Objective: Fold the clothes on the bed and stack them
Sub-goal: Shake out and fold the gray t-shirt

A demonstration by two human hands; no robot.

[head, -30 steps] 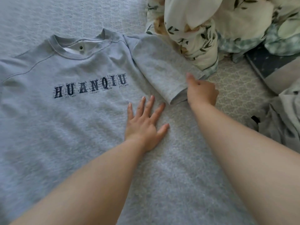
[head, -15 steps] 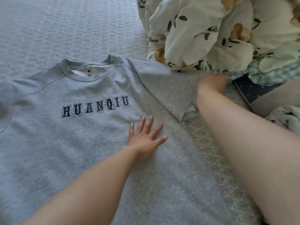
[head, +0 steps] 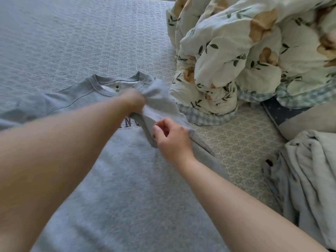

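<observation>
1. Lying flat on the bed cover, the grey T-shirt fills the near view.
2. Right hand pinches the sleeve hem, lifted over the chest.
3. Left hand, blurred, grasps the sleeve near the shoulder.
4. Beyond, to the right, a floral quilt is heaped.

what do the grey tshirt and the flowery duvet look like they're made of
The grey t-shirt looks like a thick knit, probably cotton jersey or light fleece: matte, faintly fuzzy heathered surface and a ribbed collar. The floral duvet looks like a smooth woven cover, likely cotton or a blend, over soft filling: printed pattern, slight sheen, puffy rounded folds.
</observation>
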